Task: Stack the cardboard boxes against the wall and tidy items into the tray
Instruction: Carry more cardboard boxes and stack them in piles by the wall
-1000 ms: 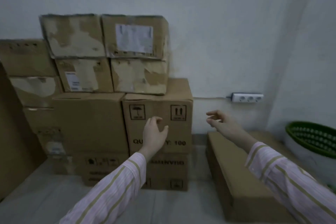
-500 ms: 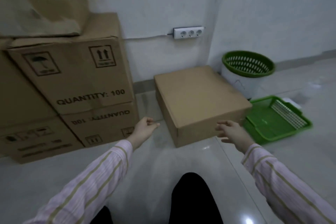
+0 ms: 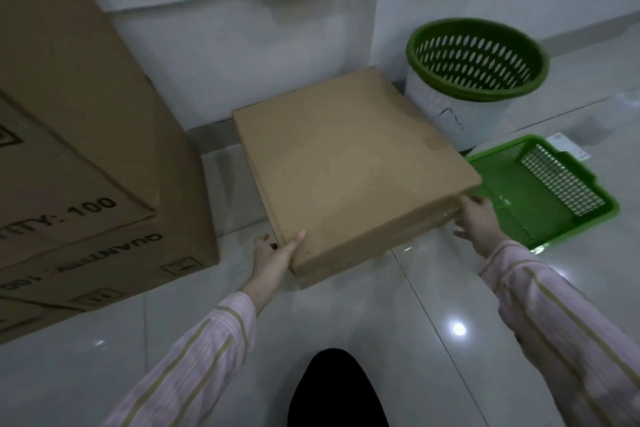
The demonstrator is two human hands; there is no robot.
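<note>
On the floor (image 3: 346, 319), a flat cardboard box (image 3: 349, 170) lies between stacked boxes (image 3: 86, 156) and a green tray (image 3: 519, 199). Your left hand (image 3: 273, 256) grips its near left corner, your right hand (image 3: 479, 222) the near right.

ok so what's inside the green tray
Nothing shows on the visible floor of the green tray. Its left corner is covered by the flat cardboard box and the right hand, so that part cannot be seen.
</note>
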